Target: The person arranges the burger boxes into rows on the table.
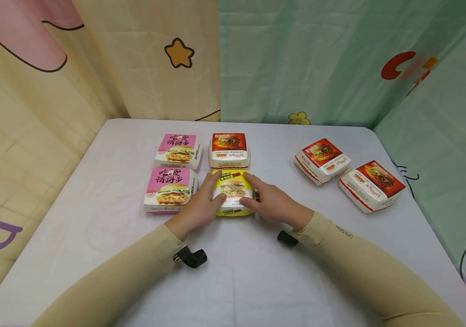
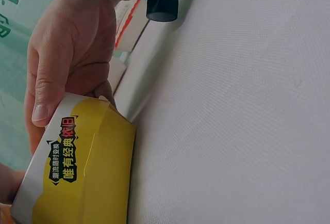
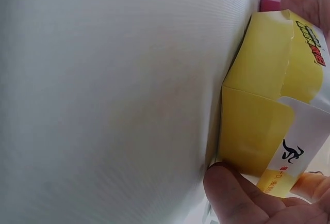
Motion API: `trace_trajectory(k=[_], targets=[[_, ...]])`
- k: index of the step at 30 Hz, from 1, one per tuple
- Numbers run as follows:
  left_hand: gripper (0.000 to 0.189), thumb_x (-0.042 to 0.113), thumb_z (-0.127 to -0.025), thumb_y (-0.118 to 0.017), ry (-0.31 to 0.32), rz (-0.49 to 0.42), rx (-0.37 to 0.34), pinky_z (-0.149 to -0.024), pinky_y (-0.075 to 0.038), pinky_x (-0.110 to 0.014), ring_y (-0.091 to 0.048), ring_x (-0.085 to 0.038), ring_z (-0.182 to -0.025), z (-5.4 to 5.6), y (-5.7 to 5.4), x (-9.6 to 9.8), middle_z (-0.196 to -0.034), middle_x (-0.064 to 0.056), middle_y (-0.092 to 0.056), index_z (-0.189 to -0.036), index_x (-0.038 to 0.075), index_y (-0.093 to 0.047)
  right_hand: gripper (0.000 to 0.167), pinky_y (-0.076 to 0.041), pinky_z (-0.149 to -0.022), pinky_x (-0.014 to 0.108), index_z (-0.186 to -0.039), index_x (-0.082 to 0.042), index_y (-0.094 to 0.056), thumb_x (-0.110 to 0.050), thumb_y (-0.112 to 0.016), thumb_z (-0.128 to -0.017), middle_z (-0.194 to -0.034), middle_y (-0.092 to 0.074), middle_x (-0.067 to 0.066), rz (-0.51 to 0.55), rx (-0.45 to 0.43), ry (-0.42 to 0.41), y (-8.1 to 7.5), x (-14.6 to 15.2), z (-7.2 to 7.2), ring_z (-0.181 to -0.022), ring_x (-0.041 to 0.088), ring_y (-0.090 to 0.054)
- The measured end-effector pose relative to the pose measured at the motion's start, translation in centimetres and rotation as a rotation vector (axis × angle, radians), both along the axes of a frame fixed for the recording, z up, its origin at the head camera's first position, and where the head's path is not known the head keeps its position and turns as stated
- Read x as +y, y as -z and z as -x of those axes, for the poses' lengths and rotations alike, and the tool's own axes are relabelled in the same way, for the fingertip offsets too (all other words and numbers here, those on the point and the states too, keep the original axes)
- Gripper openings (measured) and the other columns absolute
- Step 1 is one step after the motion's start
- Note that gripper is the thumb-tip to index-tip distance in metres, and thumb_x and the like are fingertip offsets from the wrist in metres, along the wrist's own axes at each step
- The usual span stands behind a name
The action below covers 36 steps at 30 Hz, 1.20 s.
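A yellow and white burger box lies on the table between my two hands. My left hand grips its left side, thumb on the top. From the right, my right hand holds it in the same manner. In the left wrist view the box shows its yellow front, with the right hand across it. In the right wrist view, right-hand fingers touch the lower edge of the box. A red and white burger box stands directly behind the yellow one.
Two pink burger boxes, a rear one and a front one, sit left of the left hand. Two more red-topped boxes stand at an angle on the right. The white table meets curtains at the back and sides.
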<state>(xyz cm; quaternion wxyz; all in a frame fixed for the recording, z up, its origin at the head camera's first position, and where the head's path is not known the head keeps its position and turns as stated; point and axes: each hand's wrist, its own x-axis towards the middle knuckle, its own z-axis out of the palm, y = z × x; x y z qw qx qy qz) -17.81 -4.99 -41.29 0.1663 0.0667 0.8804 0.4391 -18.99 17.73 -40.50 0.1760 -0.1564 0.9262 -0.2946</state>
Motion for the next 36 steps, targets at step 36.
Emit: trace_trajectory(k=[36], targets=[[0.068,0.033,-0.111,-0.045,0.008,-0.009,0.012,-0.129,-0.012,-0.065,-0.005,-0.038,-0.164,-0.18,-0.05,-0.13,-0.178,-0.014,0.006,-0.171,0.031,-0.012,0.086,-0.042,-0.122,0.052,-0.17,-0.017,-0.015,-0.042,-0.065,-0.104,-0.17,-0.037,0.012,0.041,-0.026,0.007,0.1,-0.75,-0.09,-0.135,0.026,-0.051]])
